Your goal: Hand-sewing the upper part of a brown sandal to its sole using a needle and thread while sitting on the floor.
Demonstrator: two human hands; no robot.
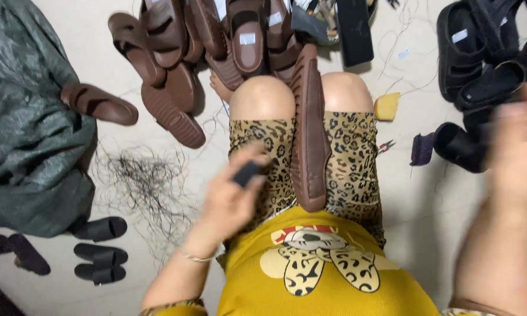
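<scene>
I sit on the floor with a brown sandal (pixel 309 131) lying sole-up between my knees on my leopard-print shorts. My left hand (pixel 234 196) hovers over my left thigh and grips a small dark block-shaped object (pixel 248 172) between thumb and fingers. At the right edge, my right hand (pixel 521 146) is raised and blurred by motion, close to the black sandals; I cannot tell whether it holds anything.
A pile of brown sandals (pixel 205 41) lies beyond my knees, one more brown sandal (pixel 98 104) to the left. Black sandals (pixel 480 64) are heaped at upper right. Grey-green cloth bundle (pixel 29 123), tangled dark threads (pixel 143 181), a yellow sponge (pixel 386 106), small black straps (pixel 100 246) lie around.
</scene>
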